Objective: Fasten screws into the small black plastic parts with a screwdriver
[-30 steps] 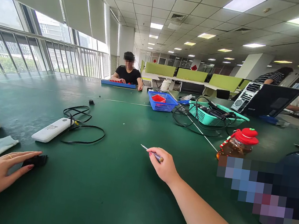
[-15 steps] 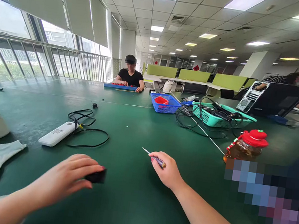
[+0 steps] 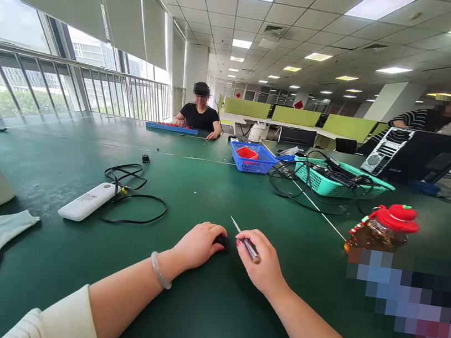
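Observation:
My left hand [image 3: 200, 245] is closed round a small black object [image 3: 220, 240], mostly hidden by the fingers, low over the green table [image 3: 171, 318]. Just to its right, my right hand [image 3: 259, 260] grips a thin pointed tool [image 3: 249, 246] with a dark handle and a light brown end. The tool's metal tip points up and to the left, away from me. A small gap separates the two hands.
A white power strip [image 3: 89, 202] with a black cable lies left, beside a blue-white glove [image 3: 0, 238]. Further off are a blue basket [image 3: 252, 164], a green basket [image 3: 332, 188] with cables, and a red-lidded jar [image 3: 385, 228]. A person [image 3: 198, 115] sits across the table.
My left hand has moved right and forward with the black object, close to my right hand. My right hand shifted slightly right in view, still holding the tool.

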A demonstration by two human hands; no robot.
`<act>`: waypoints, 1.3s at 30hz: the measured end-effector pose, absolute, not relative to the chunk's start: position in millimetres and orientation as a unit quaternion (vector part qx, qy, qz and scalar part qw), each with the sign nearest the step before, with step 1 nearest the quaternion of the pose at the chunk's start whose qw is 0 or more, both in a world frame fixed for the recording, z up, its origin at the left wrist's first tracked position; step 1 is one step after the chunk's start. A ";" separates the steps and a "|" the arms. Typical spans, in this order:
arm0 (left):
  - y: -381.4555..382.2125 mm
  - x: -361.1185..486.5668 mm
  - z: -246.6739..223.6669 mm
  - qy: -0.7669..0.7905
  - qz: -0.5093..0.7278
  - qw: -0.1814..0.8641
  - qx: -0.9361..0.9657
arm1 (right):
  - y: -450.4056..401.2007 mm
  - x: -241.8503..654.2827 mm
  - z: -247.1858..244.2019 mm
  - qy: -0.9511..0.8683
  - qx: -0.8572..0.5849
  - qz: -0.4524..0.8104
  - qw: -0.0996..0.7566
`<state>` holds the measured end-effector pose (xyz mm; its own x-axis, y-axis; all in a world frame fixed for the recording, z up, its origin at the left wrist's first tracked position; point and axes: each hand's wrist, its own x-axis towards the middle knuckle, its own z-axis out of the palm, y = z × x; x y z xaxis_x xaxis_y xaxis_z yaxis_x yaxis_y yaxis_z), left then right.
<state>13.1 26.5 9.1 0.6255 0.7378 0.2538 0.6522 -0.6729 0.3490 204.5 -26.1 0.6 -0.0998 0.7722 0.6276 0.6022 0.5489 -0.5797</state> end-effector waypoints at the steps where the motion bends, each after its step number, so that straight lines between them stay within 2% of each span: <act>1: 27.2 10.6 6.8 0.387 0.199 0.126 0.892 | -28.1 203.7 2.4 -0.742 -0.459 0.086 0.480; 6: 33.0 5.4 -1.5 0.400 0.221 0.192 0.868 | -40.2 198.7 13.4 -0.794 -0.380 -0.021 0.475; 11: 34.5 7.4 -2.1 0.408 0.229 0.206 0.859 | -48.6 192.4 18.5 -0.843 -0.300 -0.109 0.433; 28: 33.7 9.6 0.0 0.414 0.197 0.183 0.870 | -46.6 186.5 11.2 -0.868 -0.303 -0.136 0.368; 36: 32.6 8.2 1.3 0.390 0.205 0.187 0.878 | -47.4 183.8 4.9 -0.893 -0.304 -0.132 0.305; 39: 32.2 8.3 2.2 0.386 0.206 0.184 0.880 | -47.5 183.1 5.3 -0.891 -0.303 -0.134 0.311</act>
